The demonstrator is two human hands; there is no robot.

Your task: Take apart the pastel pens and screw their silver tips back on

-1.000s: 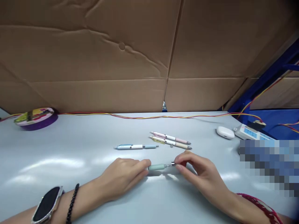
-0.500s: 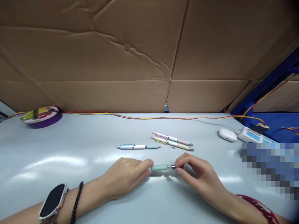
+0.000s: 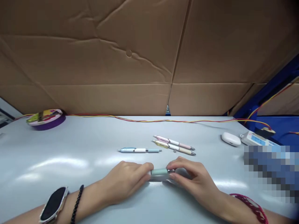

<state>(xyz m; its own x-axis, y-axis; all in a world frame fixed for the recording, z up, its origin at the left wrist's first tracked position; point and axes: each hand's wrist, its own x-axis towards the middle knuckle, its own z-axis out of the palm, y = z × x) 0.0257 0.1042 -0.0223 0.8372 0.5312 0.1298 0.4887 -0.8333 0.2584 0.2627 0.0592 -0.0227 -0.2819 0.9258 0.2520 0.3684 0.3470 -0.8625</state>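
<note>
Between my hands lies a pale green pen (image 3: 159, 171), held level just above the table. My left hand (image 3: 130, 177) is closed around its white rear barrel, most of which is hidden by the fingers. With thumb and forefinger, my right hand (image 3: 190, 175) pinches the silver metal tip (image 3: 171, 171) at the front end, against the green grip. Beyond them, a blue and white pen (image 3: 139, 150) rests on the table. Right of it, a pink pen (image 3: 175, 142) and a yellow pen (image 3: 174, 147) lie side by side, a small round piece (image 3: 175, 151) beside them.
A purple-sided round tin (image 3: 48, 121) stands at the back left. Red and yellow wires (image 3: 140, 120) run along the table's rear edge, before a cardboard wall (image 3: 105, 68). At right are a white earphone case (image 3: 231, 139), a power strip (image 3: 255, 139) and a blurred-out patch.
My right hand has moved left with the metal tip, which now meets the green grip. The thin gap showing the inner part is closed. The view has shifted slightly.
</note>
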